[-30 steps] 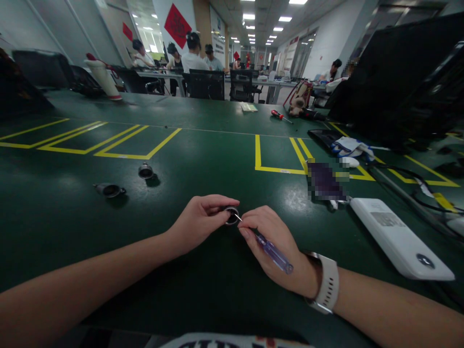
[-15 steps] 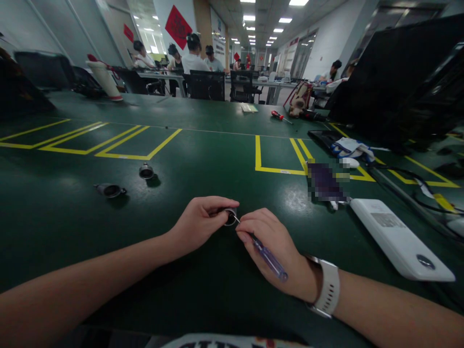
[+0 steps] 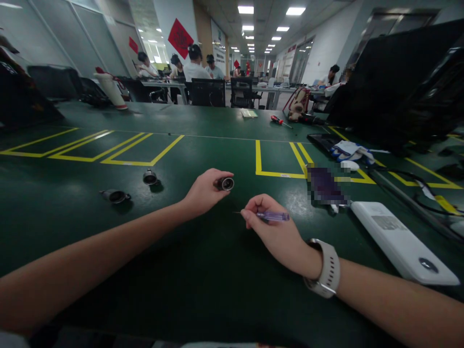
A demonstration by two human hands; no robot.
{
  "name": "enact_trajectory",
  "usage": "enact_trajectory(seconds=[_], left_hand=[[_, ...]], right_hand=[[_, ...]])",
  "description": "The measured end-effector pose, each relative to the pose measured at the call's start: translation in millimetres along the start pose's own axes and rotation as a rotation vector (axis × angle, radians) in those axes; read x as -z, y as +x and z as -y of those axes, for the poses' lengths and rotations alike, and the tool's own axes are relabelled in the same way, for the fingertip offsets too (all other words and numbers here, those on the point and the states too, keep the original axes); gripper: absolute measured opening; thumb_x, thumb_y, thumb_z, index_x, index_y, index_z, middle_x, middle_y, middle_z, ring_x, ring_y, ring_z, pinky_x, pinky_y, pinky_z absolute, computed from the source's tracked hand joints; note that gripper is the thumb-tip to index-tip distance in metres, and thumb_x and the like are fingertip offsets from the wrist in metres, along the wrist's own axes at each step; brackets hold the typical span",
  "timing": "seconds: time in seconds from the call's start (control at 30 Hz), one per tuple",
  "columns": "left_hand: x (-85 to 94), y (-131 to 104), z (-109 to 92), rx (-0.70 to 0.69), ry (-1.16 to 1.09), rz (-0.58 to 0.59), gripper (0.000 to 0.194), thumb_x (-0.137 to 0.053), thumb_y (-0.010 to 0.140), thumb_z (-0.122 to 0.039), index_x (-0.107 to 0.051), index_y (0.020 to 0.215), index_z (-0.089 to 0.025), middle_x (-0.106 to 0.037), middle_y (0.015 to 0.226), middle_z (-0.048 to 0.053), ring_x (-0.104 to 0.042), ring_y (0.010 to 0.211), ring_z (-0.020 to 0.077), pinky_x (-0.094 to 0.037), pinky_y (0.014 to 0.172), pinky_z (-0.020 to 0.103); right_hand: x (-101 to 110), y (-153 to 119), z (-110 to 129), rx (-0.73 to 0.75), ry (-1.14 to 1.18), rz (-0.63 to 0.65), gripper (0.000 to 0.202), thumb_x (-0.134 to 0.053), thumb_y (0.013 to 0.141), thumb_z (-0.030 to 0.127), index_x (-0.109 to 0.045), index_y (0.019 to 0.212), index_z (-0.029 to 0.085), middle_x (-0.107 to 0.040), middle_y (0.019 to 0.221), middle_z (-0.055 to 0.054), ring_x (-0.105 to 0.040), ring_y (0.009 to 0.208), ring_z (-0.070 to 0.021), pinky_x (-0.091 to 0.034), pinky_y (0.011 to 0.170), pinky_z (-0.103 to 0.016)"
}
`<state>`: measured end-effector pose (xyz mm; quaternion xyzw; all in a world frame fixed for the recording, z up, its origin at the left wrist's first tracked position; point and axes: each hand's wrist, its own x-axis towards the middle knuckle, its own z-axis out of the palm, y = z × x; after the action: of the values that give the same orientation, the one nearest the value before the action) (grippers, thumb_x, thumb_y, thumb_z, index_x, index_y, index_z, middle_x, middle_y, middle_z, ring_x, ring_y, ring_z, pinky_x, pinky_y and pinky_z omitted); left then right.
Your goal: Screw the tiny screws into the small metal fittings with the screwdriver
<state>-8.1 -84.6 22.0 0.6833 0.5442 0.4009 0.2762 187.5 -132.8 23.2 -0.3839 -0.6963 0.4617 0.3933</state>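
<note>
A dark green table [image 3: 203,280] is spreading out beneath and around a dark metal cylinder [image 3: 225,183]. Far to the cylinder's right and beyond it, a large dark slab [image 3: 391,82] is standing on the table. Yellow tape outlines [image 3: 258,157] are marking the surface beyond the cylinder, on both its left and its right. A pale bottle [image 3: 111,89] is standing far beyond the cylinder, well to its left.

The right hand [image 3: 277,237], wearing a pale watch strap [image 3: 329,270], is hovering to the right of the cylinder and nearer the wearer, its fingers curling narrowly around a purple-handled screwdriver [image 3: 273,216]. The left hand [image 3: 203,193] is pinching the cylinder from its left side between thumb and fingers.

A white power bank [image 3: 398,237] is lying well to the cylinder's right and nearer the wearer; a white and blue cloth [image 3: 350,151] is lying to its right and beyond. The screwdriver's thin tip is pointing leftward, staying apart from the cylinder and nearer the wearer. Two dark metal fittings [image 3: 115,196] are resting to the cylinder's left. The cylinder itself is turning its hollow end toward the right and the wearer.
</note>
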Motion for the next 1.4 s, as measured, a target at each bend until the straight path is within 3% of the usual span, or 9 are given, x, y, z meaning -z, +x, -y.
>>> enact_trajectory(seconds=[0.13,0.23,0.37,0.6,0.93,1.07,1.27,1.4], left_hand=[[3.2,26,14,-0.175,0.366,-0.035,0.036,-0.069,0.066,-0.026,-0.064,0.1,-0.017,-0.055,0.098,0.007,-0.053,0.091,0.0233,-0.044,0.079,0.037],[1.2,39,22,-0.212,0.45,-0.022,0.026,-0.068,0.068,-0.03,-0.062,0.089,-0.017,-0.053,0.091,0.005,-0.051,0.086,0.0215,-0.042,0.075,0.034],[-3.6,46,30,-0.265,0.456,-0.017,0.026,-0.069,0.067,-0.032,-0.054,0.08,-0.017,-0.052,0.084,0.003,-0.048,0.082,0.0195,-0.038,0.074,0.032],[-4.1,41,34,-0.177,0.267,0.071,0.023,-0.063,0.072,-0.037,-0.051,0.078,-0.018,-0.054,0.076,0.001,-0.05,0.069,0.0146,-0.037,0.062,0.026],[-6.9,36,31,-0.295,0.428,0.099,0.021,-0.058,0.076,-0.034,-0.05,0.066,-0.018,-0.05,0.064,-0.001,-0.047,0.062,0.0138,-0.034,0.058,0.025],[-6.6,33,29,-0.401,0.442,0.088,0.02,-0.055,0.079,-0.031,-0.048,0.066,-0.018,-0.049,0.064,-0.001,-0.047,0.061,0.013,-0.034,0.058,0.025],[-7.7,34,36,-0.513,0.382,-0.035,0.023,-0.057,0.08,-0.031,-0.047,0.065,-0.017,-0.047,0.063,-0.002,-0.045,0.058,0.0106,-0.035,0.054,0.022],[-7.4,35,39,-0.519,0.305,-0.045,0.026,-0.06,0.078,-0.033,-0.047,0.064,-0.016,-0.047,0.062,-0.003,-0.044,0.056,0.0091,-0.035,0.052,0.021]], right_hand=[[8,29,-7,0.032,0.208,-0.056,0.014,-0.064,0.078,0.028,-0.059,0.085,0.017,-0.062,0.082,-0.002,-0.057,0.074,-0.0135,-0.048,0.067,-0.029],[10,44,-18,0.013,0.375,-0.119,0.02,-0.065,0.076,0.03,-0.062,0.09,0.016,-0.064,0.089,-0.005,-0.058,0.082,-0.0155,-0.047,0.072,-0.031],[7,50,-30,0.01,0.504,-0.089,0.022,-0.054,0.083,0.032,-0.065,0.094,0.017,-0.066,0.093,-0.006,-0.059,0.086,-0.0163,-0.047,0.073,-0.031],[4,42,-36,0.079,0.31,0.031,0.021,-0.049,0.087,0.028,-0.064,0.099,0.019,-0.065,0.096,-0.005,-0.059,0.09,-0.0161,-0.046,0.077,-0.032],[2,35,-21,0.156,-0.052,0.022,0.015,-0.049,0.087,0.021,-0.062,0.094,0.017,-0.063,0.095,-0.005,-0.056,0.09,-0.016,-0.044,0.08,-0.033],[1,36,-24,0.155,-0.032,0.048,0.016,-0.049,0.088,0.022,-0.062,0.095,0.017,-0.063,0.096,-0.004,-0.056,0.09,-0.0156,-0.044,0.08,-0.033],[2,39,-32,0.104,0.13,0.135,0.02,-0.048,0.089,0.027,-0.063,0.101,0.021,-0.062,0.103,-0.003,-0.055,0.092,-0.0155,-0.044,0.079,-0.032],[1,41,-36,0.065,0.236,0.163,0.021,-0.05,0.088,0.028,-0.064,0.103,0.024,-0.062,0.109,-0.003,-0.055,0.093,-0.0168,-0.045,0.077,-0.032]])
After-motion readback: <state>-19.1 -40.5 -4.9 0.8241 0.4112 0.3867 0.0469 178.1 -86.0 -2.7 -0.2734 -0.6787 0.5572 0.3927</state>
